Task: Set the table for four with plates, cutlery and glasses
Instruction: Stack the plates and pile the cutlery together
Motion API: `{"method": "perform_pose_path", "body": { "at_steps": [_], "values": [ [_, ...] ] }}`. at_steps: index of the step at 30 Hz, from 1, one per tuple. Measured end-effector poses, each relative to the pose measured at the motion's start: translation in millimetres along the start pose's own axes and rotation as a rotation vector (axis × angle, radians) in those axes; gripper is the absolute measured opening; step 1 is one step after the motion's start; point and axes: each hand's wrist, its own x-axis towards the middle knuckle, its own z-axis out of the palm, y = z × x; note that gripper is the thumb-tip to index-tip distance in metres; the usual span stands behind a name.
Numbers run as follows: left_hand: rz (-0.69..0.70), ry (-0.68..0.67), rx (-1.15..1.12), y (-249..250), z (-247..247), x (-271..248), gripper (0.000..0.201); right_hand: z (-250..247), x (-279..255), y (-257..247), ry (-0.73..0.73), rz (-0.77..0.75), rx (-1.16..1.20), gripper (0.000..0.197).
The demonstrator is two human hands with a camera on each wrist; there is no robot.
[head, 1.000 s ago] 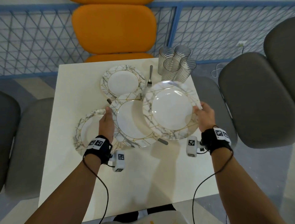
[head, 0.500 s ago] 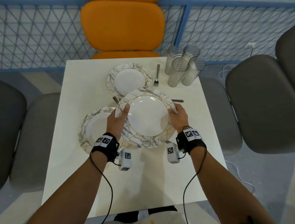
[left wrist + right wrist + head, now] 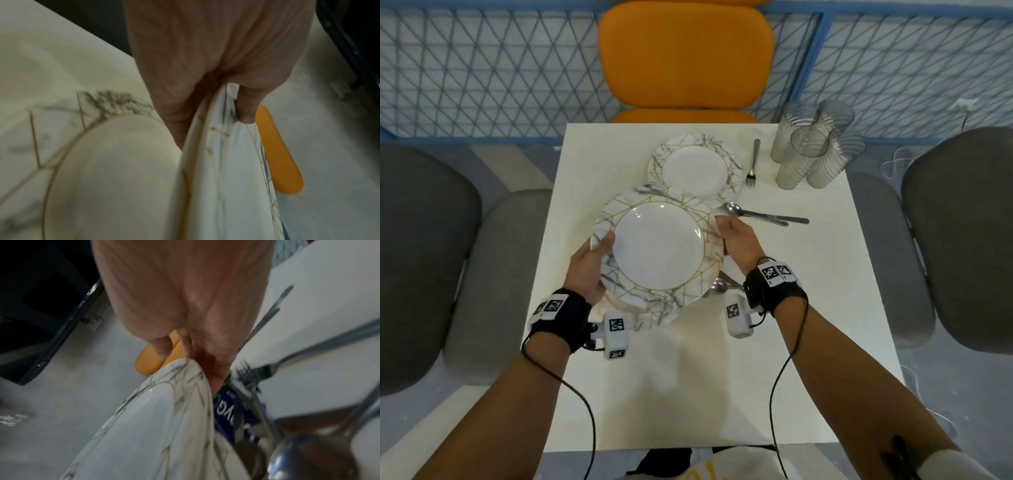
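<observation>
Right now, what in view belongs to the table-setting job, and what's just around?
Job: held plate, far plate, fork, spoons, glasses, left hand, right hand.
Around: orange chair, grey chairs, blue mesh railing.

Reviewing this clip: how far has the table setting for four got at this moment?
Early. Done: one plate lies at the far side by the orange chair, a fork beside it. In hand: the left hand and right hand grip a lifted plate; another plate shows beneath in the left wrist view. Left: glasses stand clustered at the corner, loose cutlery lies unsorted.
</observation>
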Motion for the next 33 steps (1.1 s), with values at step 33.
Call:
{"method": "perform_pose_path", "body": {
  "at_steps": [33],
  "values": [
    [0.069, 0.416, -0.153, 6, -62, 17, 0.04, -45, 3, 0, 0.63, 0.049, -0.088, 0.028]
  ]
}}
